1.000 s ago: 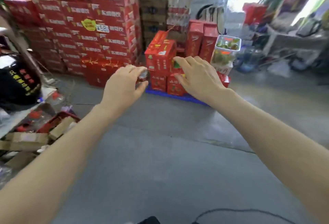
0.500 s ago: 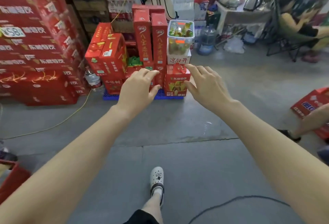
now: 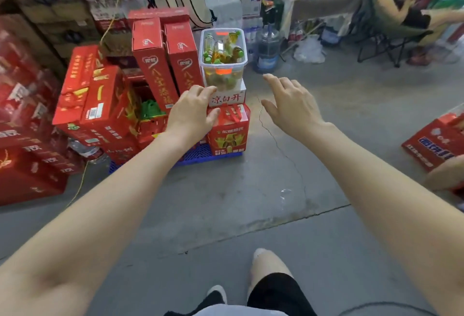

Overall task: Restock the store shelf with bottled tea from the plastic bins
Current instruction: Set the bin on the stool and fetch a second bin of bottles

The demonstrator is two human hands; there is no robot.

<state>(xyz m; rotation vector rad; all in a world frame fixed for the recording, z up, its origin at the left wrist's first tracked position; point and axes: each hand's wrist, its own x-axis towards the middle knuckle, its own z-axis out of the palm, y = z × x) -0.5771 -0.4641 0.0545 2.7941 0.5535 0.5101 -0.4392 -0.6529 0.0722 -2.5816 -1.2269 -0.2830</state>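
Observation:
A clear plastic bin (image 3: pixel 241 47) holds several bottles of yellow tea with green caps (image 3: pixel 221 52). The bin stands on a white carton (image 3: pixel 227 97), which sits on a red gift box (image 3: pixel 229 129). Both my arms stretch out toward the stack. My left hand (image 3: pixel 192 112) hangs just below and left of the bin, fingers relaxed and holding nothing. My right hand (image 3: pixel 288 104) is spread to the right of the stack, apart from it and holding nothing.
Tall red cartons (image 3: pixel 160 62) stand left of the bin on a blue pallet (image 3: pixel 198 155). Red crates are stacked at far left. A water jug (image 3: pixel 267 52) stands behind the bin. A seated person (image 3: pixel 401 11) is at back right. Another person's hand (image 3: pixel 444 175) holds a red box at the right edge.
The view has swung right and come closer to the stack. The bin now lies just beyond my hands. Both hands have stayed outstretched with nothing in them.

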